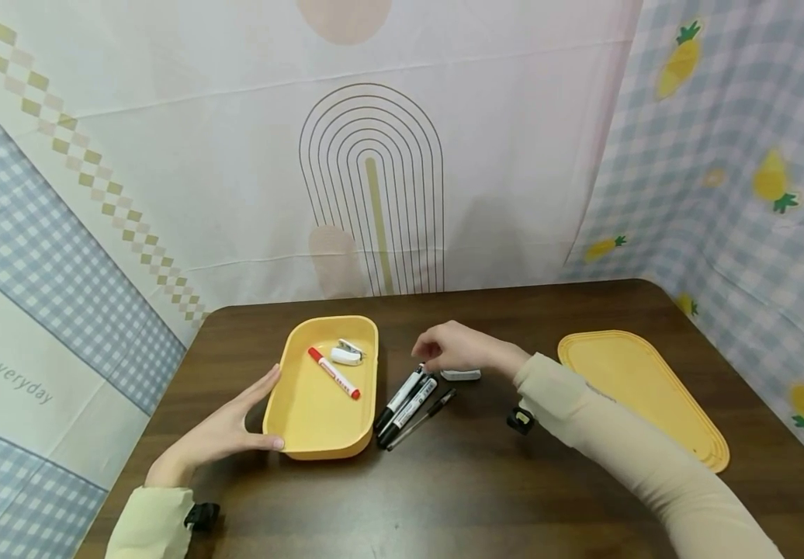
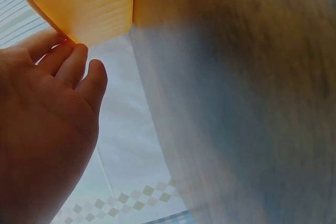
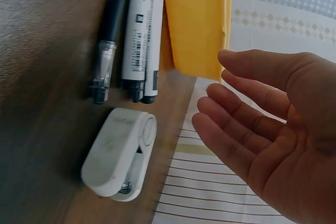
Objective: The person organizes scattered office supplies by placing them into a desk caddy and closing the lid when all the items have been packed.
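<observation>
My left hand (image 1: 223, 425) rests against the left side of a yellow plastic box (image 1: 304, 415), thumb and fingers spread along its wall. Inside the box lie a red marker (image 1: 334, 373) and a small white stapler (image 1: 346, 356). Over the far ends of two white markers with black caps, my right hand (image 1: 459, 347) hovers, its fingers loosely bent with nothing between them in the right wrist view. A black gel pen (image 3: 107, 40) lies beside the markers (image 3: 137, 35). Another white stapler (image 3: 118, 153) is on the table near that hand, partly hidden in the head view.
A yellow lid (image 1: 642, 388) lies flat at the right of the dark wooden table (image 1: 444, 497), partly behind my right sleeve (image 1: 618, 435). Patterned cloth hangs (image 1: 514, 140) behind the table and at both sides.
</observation>
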`<state>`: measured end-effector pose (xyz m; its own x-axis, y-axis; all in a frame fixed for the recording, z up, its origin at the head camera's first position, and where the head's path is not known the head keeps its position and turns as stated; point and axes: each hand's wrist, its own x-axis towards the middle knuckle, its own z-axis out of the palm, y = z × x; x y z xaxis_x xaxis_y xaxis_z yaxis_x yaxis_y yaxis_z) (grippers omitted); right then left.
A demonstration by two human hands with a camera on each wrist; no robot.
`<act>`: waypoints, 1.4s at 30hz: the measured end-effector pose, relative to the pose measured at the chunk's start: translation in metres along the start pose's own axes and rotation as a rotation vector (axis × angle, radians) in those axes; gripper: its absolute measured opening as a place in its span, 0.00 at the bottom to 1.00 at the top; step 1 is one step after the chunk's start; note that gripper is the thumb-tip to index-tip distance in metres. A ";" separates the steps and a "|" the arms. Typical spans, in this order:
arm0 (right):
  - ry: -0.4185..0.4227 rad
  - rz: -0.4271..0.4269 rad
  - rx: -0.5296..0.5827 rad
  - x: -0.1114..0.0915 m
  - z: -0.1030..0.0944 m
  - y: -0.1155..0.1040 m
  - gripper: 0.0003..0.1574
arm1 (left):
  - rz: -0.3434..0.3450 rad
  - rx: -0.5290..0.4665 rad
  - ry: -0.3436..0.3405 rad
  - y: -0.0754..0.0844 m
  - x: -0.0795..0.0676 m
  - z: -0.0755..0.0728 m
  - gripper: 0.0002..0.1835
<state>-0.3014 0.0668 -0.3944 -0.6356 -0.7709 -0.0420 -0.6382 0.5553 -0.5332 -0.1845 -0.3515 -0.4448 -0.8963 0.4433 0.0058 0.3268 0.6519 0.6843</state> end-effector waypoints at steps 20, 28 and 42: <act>-0.011 -0.063 0.019 -0.018 0.031 0.013 0.07 | -0.002 -0.012 0.002 0.001 -0.001 0.004 0.59; -0.025 -0.081 -0.039 -0.020 0.039 0.019 0.10 | 0.002 -0.009 0.008 0.000 -0.001 0.002 0.59; -0.072 -0.141 -0.149 -0.020 0.046 0.017 0.12 | 0.003 -0.006 0.012 -0.001 0.000 0.003 0.59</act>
<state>-0.2795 0.0772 -0.4413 -0.5067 -0.8613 -0.0388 -0.7789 0.4766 -0.4076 -0.1840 -0.3507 -0.4481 -0.8988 0.4381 0.0163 0.3277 0.6466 0.6888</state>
